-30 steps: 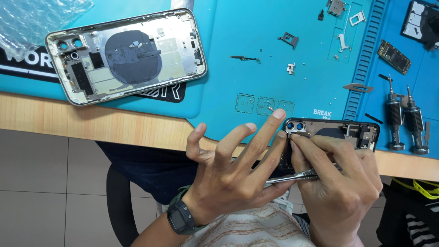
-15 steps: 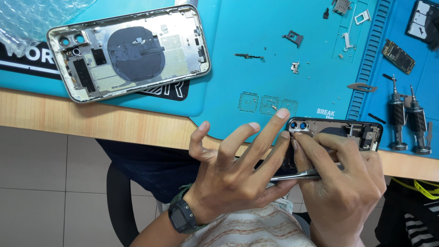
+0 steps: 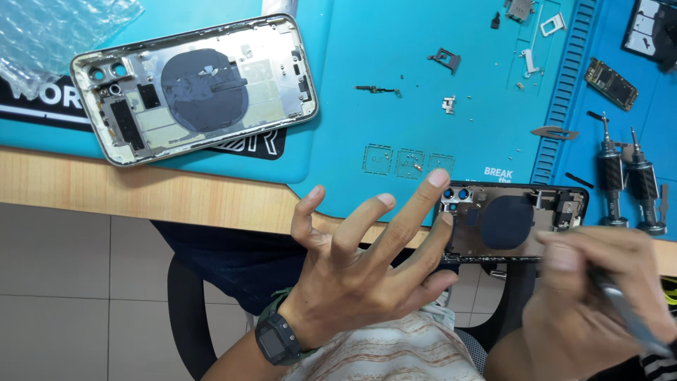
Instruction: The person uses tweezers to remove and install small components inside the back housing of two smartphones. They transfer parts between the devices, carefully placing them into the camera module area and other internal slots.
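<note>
A dark opened phone housing (image 3: 518, 222), with a round black coil and two camera holes, juts over the table's front edge. My left hand (image 3: 360, 271), a dark watch on its wrist, grips the housing's left end: one fingertip on the top corner, thumb under the lower edge, other fingers spread. My right hand (image 3: 589, 303) is blurred at the lower right, just below and clear of the housing. It holds a thin metal tool (image 3: 627, 317), probably tweezers.
A silver phone housing (image 3: 194, 88) lies open on the blue work mat (image 3: 395, 120) at upper left. Small brackets and screws (image 3: 448, 104) dot the mat. Two black screwdrivers (image 3: 626, 185) lie at right, bubble wrap (image 3: 56, 28) at top left. A wooden table edge (image 3: 141, 194) runs below.
My right hand has drawn back down and to the right with the tool, uncovering the dark housing. My left hand keeps its grip on the housing's left end.
</note>
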